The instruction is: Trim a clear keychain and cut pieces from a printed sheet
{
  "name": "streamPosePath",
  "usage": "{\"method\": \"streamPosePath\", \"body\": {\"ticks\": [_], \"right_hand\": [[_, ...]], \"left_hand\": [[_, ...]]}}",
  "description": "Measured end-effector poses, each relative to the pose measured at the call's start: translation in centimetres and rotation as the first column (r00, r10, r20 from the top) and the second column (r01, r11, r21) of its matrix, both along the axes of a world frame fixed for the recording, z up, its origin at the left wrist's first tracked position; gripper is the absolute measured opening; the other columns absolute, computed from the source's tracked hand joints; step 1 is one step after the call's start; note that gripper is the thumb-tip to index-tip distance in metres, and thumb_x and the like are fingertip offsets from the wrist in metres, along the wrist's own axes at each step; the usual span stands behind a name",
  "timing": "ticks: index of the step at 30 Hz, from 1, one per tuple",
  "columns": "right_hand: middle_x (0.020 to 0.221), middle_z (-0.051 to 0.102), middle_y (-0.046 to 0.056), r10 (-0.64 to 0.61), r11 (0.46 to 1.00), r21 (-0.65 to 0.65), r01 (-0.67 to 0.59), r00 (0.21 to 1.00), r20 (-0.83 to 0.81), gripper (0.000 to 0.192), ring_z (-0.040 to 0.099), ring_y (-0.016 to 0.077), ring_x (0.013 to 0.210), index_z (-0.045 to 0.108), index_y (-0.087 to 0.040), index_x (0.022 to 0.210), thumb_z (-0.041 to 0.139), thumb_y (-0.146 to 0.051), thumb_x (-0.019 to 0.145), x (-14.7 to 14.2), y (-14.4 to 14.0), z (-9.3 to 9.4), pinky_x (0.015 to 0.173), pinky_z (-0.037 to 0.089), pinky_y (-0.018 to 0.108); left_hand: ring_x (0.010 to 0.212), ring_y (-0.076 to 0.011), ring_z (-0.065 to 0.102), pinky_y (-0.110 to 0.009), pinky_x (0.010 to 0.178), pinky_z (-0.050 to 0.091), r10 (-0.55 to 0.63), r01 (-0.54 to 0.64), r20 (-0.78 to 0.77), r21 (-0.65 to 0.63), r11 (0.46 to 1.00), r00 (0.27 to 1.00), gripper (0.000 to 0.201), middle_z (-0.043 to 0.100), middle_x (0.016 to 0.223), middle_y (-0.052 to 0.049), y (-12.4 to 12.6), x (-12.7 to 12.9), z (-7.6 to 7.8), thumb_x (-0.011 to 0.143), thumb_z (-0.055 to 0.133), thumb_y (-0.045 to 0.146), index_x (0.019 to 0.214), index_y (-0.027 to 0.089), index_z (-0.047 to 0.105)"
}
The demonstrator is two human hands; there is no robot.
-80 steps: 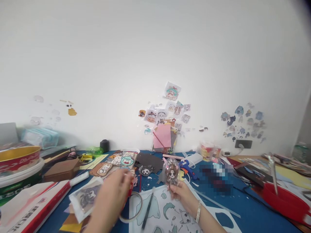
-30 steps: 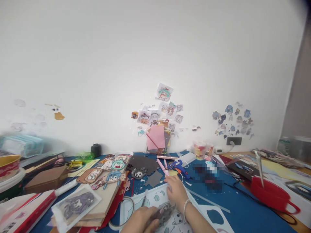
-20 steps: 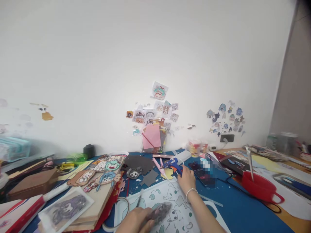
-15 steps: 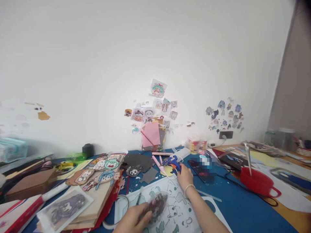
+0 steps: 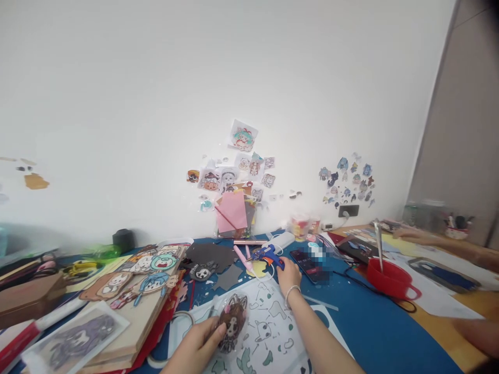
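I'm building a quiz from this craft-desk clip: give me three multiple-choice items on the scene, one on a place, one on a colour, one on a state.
1. Where does the right hand reach?
A. the blue glue gun
B. the red cup
C. the wall stickers

2. What colour is the cup with the spoon?
A. green
B. red
C. white

3. How is the doll-face cutout?
A. pinned on the wall
B. held in the left hand
C. lying untouched

Answers: 1 A, fingers at the gun's handle; 2 B, plainly red; 3 B, thumb and fingers grip it.
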State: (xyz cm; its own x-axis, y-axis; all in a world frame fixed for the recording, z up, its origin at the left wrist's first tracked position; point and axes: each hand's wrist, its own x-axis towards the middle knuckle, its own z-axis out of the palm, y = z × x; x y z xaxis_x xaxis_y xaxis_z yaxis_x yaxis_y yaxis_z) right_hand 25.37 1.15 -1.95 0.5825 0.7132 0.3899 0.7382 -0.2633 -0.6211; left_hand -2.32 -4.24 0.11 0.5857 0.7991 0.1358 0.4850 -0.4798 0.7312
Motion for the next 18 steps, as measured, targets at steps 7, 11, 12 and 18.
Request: {"method": "streamPosePath", "body": {"ticks": [7, 11, 12, 18], "right_hand": [[0.107, 0.062, 0.012, -0.001, 0.978, 0.205, 0.044, 0.979, -0.205, 0.038, 0.055, 0.0271, 0.097, 0.056, -0.014, 0.11, 0.042, -0.027, 0.077, 1.1, 0.5, -0.1, 0.082, 0.04, 0.036], [0.106, 0.063, 0.012, 0.049, 0.943, 0.326, 0.064, 0.944, -0.327, 0.042, 0.057, 0.0248, 0.096, 0.055, -0.013, 0.11, 0.04, -0.034, 0.078, 2.0, 1.1, -0.6, 0.08, 0.043, 0.032], [0.105, 0.063, 0.012, 0.064, 0.933, 0.352, 0.07, 0.932, -0.356, 0.043, 0.058, 0.0245, 0.095, 0.056, -0.012, 0.109, 0.039, -0.036, 0.078, 2.1, 1.3, -0.7, 0.079, 0.043, 0.032], [0.093, 0.067, 0.012, 0.163, 0.878, 0.465, 0.113, 0.843, -0.513, 0.046, 0.063, 0.0201, 0.082, 0.056, -0.009, 0.105, 0.032, -0.041, 0.081, 3.0, 2.0, -1.4, 0.066, 0.049, 0.027]], "left_hand": [[0.064, -0.0163, 0.048, -0.024, 0.06, 0.036, 0.002, -0.002, -0.028, 0.011, 1.0, 1.0, 0.043, 0.053, 0.065, 0.0, 0.0, -0.1, -0.1, 0.079, 0.031, 0.056, 0.065, 0.019, 0.048], [0.064, -0.0161, 0.048, -0.023, 0.061, 0.037, 0.005, -0.005, -0.011, 0.012, 1.0, 1.0, 0.042, 0.053, 0.064, 0.0, 0.0, -0.1, 0.0, 0.078, 0.033, 0.056, 0.064, 0.019, 0.048], [0.064, -0.0159, 0.048, -0.023, 0.06, 0.037, 0.01, -0.01, -0.007, 0.012, 1.0, 1.0, 0.042, 0.053, 0.063, 0.001, 0.0, -0.1, 0.0, 0.078, 0.033, 0.056, 0.064, 0.019, 0.048], [0.064, -0.0162, 0.047, -0.023, 0.06, 0.036, 0.028, -0.028, 0.018, -0.001, 1.0, 0.999, 0.043, 0.052, 0.063, 0.001, 0.2, -0.1, -0.1, 0.078, 0.033, 0.056, 0.064, 0.019, 0.049]]}}
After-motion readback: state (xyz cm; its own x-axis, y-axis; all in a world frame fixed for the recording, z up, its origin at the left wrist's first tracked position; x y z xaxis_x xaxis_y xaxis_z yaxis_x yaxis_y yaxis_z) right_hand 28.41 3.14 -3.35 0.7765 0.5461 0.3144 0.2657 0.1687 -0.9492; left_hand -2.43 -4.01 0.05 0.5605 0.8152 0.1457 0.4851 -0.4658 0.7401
